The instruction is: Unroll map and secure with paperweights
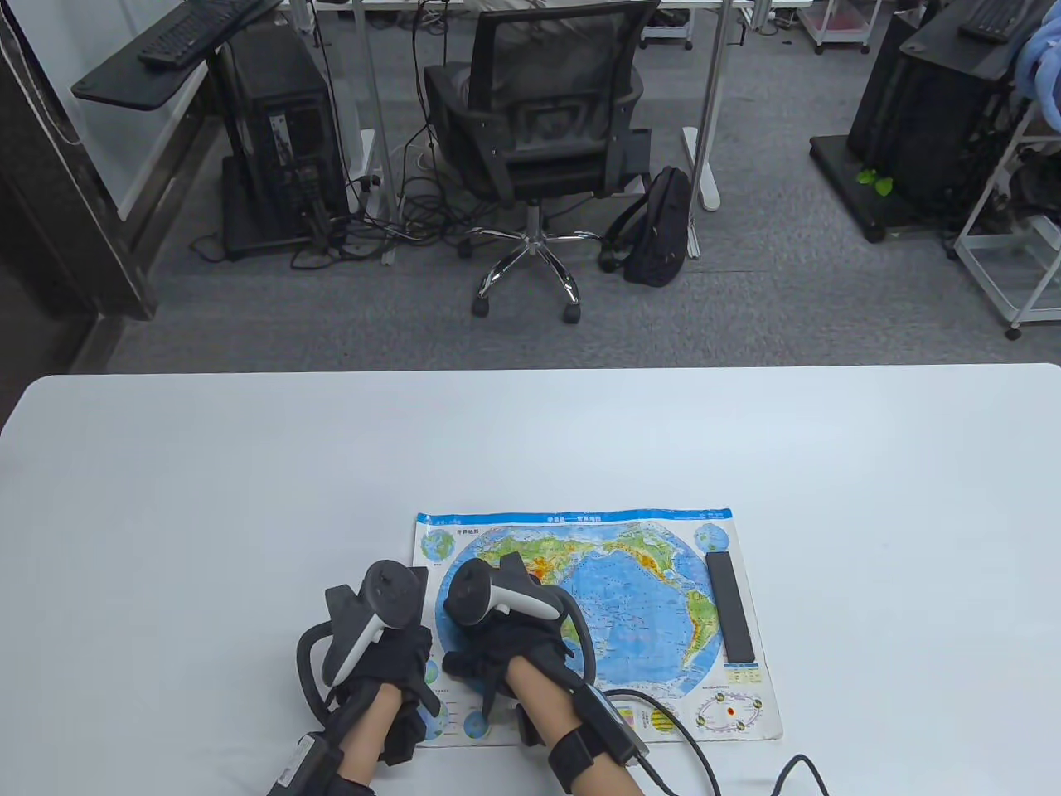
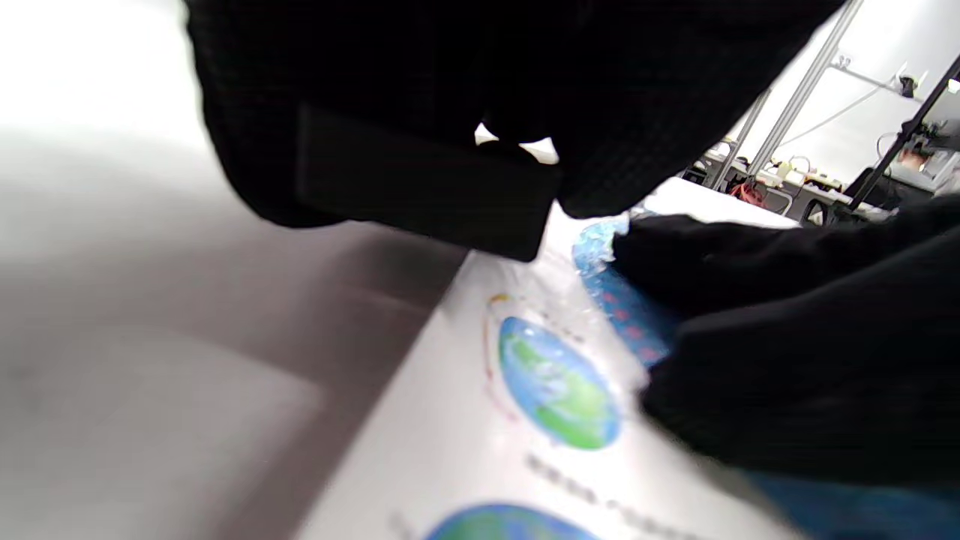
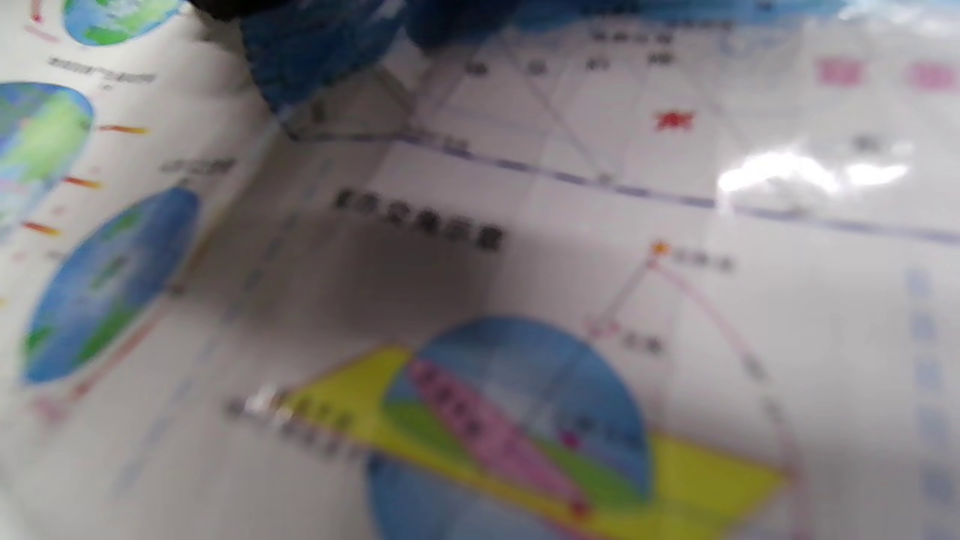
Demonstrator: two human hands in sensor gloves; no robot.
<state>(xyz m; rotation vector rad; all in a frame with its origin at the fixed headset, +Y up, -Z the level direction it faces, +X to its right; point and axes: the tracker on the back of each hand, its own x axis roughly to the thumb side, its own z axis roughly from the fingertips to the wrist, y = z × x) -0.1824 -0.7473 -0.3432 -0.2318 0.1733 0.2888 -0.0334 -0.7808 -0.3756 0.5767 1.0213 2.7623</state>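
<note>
The world map (image 1: 630,597) lies unrolled and flat on the white table (image 1: 249,497). A black bar paperweight (image 1: 729,605) lies along its right edge. My left hand (image 1: 406,638) is at the map's left edge; in the left wrist view it grips a second black bar paperweight (image 2: 420,187) just above that edge of the map (image 2: 525,420). My right hand (image 1: 489,651) rests on the left part of the map, its fingers (image 2: 750,262) lying on the paper. The right wrist view shows only the map's printed diagrams (image 3: 525,262), blurred.
The glove cable (image 1: 704,746) trails over the table at the map's lower right corner. Beyond the table's far edge stand an office chair (image 1: 539,124) and a backpack (image 1: 659,228) on the floor.
</note>
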